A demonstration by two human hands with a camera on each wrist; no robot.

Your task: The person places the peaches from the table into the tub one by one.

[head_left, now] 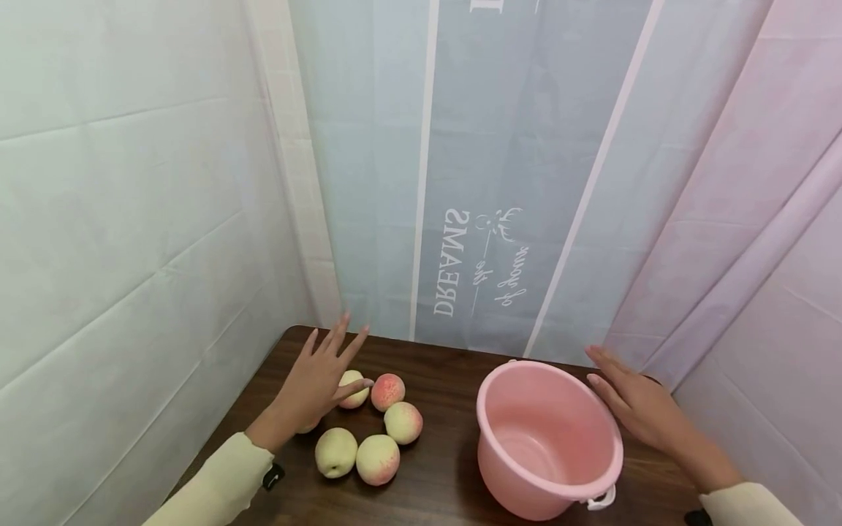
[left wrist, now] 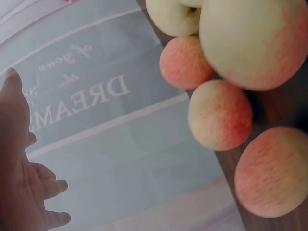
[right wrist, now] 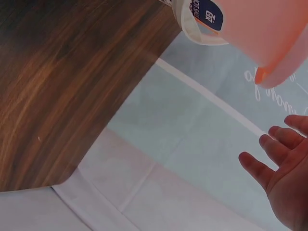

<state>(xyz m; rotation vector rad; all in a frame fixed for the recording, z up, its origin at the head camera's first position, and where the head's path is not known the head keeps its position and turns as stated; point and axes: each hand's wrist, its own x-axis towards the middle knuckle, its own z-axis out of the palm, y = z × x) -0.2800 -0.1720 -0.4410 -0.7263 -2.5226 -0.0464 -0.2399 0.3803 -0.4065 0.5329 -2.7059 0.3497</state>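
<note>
On the dark brown wood-grain table point(head_left: 447, 394), the round pink plastic bucket point(head_left: 500, 475) stands upright, its smooth inner floor showing. The right hand point(head_left: 636, 407) is just beside its rim, fingers straight, slightly apart. The left hand point(head_left: 316, 381), fingers spread, hovers by a ring of round, yellow-and-red peaches point(head_left: 378, 460), partly hiding two. The bucket's white plastic handle point(right wrist: 204, 41) is cut off in the right wrist view.

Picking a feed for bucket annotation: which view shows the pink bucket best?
Head: the pink bucket sits wholly in frame, rim and inside visible. Right wrist gets only a cropped part, with the dark label. Left wrist shows nothing clearly identifiable as the bucket.
</note>
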